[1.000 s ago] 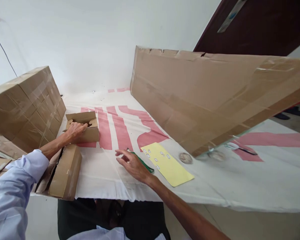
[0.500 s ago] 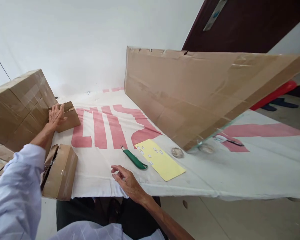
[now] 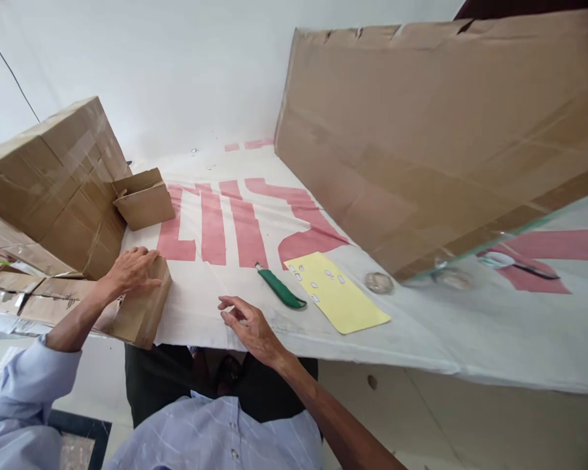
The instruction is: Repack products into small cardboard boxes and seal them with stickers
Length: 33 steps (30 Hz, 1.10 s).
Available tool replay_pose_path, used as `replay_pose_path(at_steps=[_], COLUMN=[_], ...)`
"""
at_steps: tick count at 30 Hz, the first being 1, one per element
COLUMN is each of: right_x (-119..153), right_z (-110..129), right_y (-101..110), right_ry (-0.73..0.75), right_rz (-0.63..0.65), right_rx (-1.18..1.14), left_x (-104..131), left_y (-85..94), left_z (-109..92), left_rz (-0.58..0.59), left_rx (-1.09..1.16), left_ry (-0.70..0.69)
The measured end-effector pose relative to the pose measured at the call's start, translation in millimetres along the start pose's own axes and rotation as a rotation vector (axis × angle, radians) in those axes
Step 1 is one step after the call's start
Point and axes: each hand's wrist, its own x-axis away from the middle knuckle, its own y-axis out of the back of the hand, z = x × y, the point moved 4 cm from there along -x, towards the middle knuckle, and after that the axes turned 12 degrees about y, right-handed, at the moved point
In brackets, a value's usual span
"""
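My left hand (image 3: 132,271) is on top of a small cardboard box (image 3: 149,307) at the table's front left, its fingers and thumb bent over the upper edge. The palm side is hidden. My right hand (image 3: 252,329) hovers by the front edge, fingers loosely curled and apart, holding nothing. Just beyond it lies a green utility knife (image 3: 281,290), its tip pointing away to the left. A yellow sheet (image 3: 340,300) with several small white labels lies right of the knife. Another small cardboard box (image 3: 147,201), its top flaps up, stands farther back on the left.
A large cardboard box (image 3: 53,176) rises at the left, with more boxes (image 3: 49,297) in front of it. A large cardboard panel (image 3: 421,130) stands at an angle on the right. Tape rolls (image 3: 379,282) and scissors (image 3: 534,269) lie on the white-and-red cloth (image 3: 421,333).
My left hand has moved from the far small box nearer to me, onto the front one. The right hand stays almost where it was. The view has shifted left and down.
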Motion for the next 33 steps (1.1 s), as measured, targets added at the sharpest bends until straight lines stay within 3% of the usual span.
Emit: replay_pose_path(at_steps=[5, 7, 9, 12, 16, 18, 22, 25, 28, 33], right_x=[-0.4, 0.3, 3.2, 11.4, 22.9, 25.7, 27.3, 27.7, 29.4, 30.2], right_z=[6.3, 7.8, 8.6, 7.9, 0.0, -6.0, -22.1, -37.3, -47.9, -58.6], right_y=[4.0, 7.3, 11.3, 17.7, 31.8, 47.9, 88.9, 105.3, 107.1, 109.1], right_ry=[-0.001, -0.003, -0.007, -0.022, -0.013, 0.052, 0.118, 0.038, 0.0, -0.008], right_rz=[-0.02, -0.022, -0.033, -0.048, -0.039, -0.072, -0.144, -0.028, 0.076, 0.046], right_rx=[0.016, 0.022, 0.027, 0.044, 0.145, 0.311, 0.849, 1.133, 1.244, 1.262], left_x=[19.6, 32.3, 44.0, 62.6, 85.7, 92.1, 93.8, 93.8, 97.5, 99.1], left_y=[-6.9, -3.3, 1.4, 0.0, -21.3, -33.5, -46.7, -51.0, -61.3, -98.7], left_z=[-42.9, -47.7, -38.6, -5.8, 42.0, 54.9, 47.2, 26.0, 10.4, 6.7], left_rz=[0.042, 0.024, -0.028, -0.047, 0.01, 0.01, -0.082, -0.149, -0.195, -0.192], left_rx=[0.303, 0.396, 0.444, 0.456, 0.438, 0.418, 0.453, 0.581, 0.803, 1.289], left_ry=[-0.458, -0.526, -0.453, -0.27, -0.085, -0.018, -0.014, -0.067, -0.086, 0.023])
